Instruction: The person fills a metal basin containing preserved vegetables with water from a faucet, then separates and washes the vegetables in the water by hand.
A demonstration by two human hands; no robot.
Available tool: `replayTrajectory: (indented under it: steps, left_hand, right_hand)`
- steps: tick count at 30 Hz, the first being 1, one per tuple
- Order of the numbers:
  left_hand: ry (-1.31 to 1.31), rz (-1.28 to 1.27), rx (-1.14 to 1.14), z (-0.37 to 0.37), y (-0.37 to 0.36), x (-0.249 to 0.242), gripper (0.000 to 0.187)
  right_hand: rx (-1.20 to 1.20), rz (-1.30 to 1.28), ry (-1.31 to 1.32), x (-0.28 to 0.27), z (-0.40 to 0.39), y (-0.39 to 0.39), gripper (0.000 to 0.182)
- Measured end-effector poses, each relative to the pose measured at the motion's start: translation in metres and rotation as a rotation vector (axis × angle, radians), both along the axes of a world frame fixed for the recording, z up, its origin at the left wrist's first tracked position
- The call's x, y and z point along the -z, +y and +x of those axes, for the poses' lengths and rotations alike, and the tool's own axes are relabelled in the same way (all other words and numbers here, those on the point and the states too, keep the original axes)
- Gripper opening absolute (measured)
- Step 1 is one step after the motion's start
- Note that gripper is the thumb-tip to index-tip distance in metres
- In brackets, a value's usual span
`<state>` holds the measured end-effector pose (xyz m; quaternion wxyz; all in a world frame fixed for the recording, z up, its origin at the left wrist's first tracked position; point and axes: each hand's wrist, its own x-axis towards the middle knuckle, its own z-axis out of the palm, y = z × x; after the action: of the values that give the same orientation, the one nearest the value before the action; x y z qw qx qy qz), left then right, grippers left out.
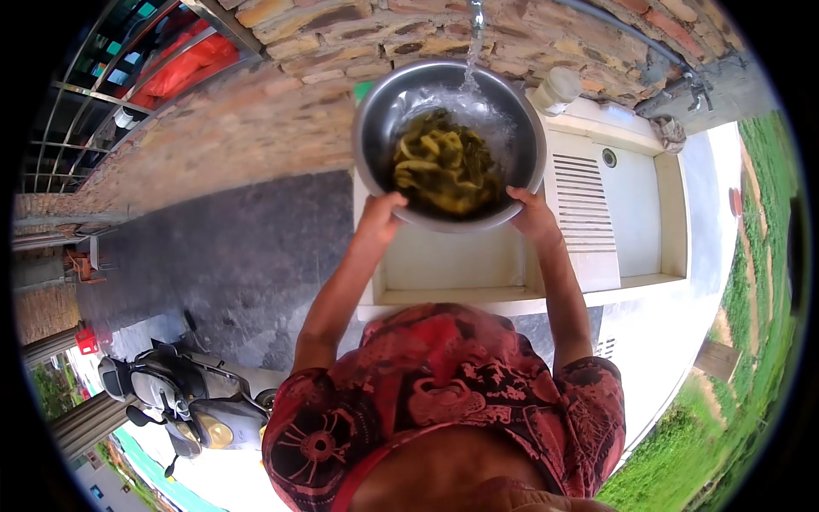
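Note:
A wide metal bowl [372,145] is held over the left basin of the sink [452,263]. Dark green and yellowish leafy vegetables [448,162], wet and heaped, lie in it. Water [474,51] runs from above into the bowl's far side and splashes there. My left hand [381,213] grips the near left rim, thumb on top. On the near right rim my right hand [534,213] has the same kind of grip. The fingers under the bowl are hidden on both sides.
To the right are a ribbed washboard slope [583,205] and a second basin [636,196]. A whitish jar [558,90] stands by the brick wall [316,43], with a tap [698,90] farther right. A scooter [192,401] is parked at lower left.

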<state>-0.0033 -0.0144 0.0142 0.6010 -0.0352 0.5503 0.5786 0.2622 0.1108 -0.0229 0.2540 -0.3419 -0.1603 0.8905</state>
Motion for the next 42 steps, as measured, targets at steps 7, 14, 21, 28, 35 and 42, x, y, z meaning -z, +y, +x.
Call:
replayTrajectory:
  steps: [7, 14, 21, 28, 35, 42]
  left_hand:
    - [0.02, -0.026, 0.05, -0.008, -0.001, 0.008, 0.014]
    - [0.035, -0.021, 0.115, -0.029, 0.003, 0.004, 0.012]
    - [0.007, 0.052, 0.189, -0.049, 0.005, 0.004, 0.029]
    - [0.023, 0.031, 0.241, -0.052, 0.009, 0.011, 0.032]
    - [0.052, 0.034, 0.231, -0.055, 0.013, 0.006, 0.017]
    - [0.013, 0.006, 0.287, -0.07, 0.021, 0.012, 0.015]
  right_hand:
    - [0.155, 0.034, -0.169, 0.003, -0.008, -0.01, 0.035]
    - [0.252, 0.114, -0.24, -0.019, -0.031, -0.023, 0.028]
    - [0.298, 0.121, -0.306, -0.013, -0.04, -0.04, 0.028]
    - [0.32, 0.122, -0.22, -0.002, -0.04, -0.036, 0.03]
    - [0.39, 0.131, -0.253, 0.016, -0.045, -0.036, 0.026]
    - [0.459, 0.154, -0.299, 0.02, -0.053, -0.05, 0.022]
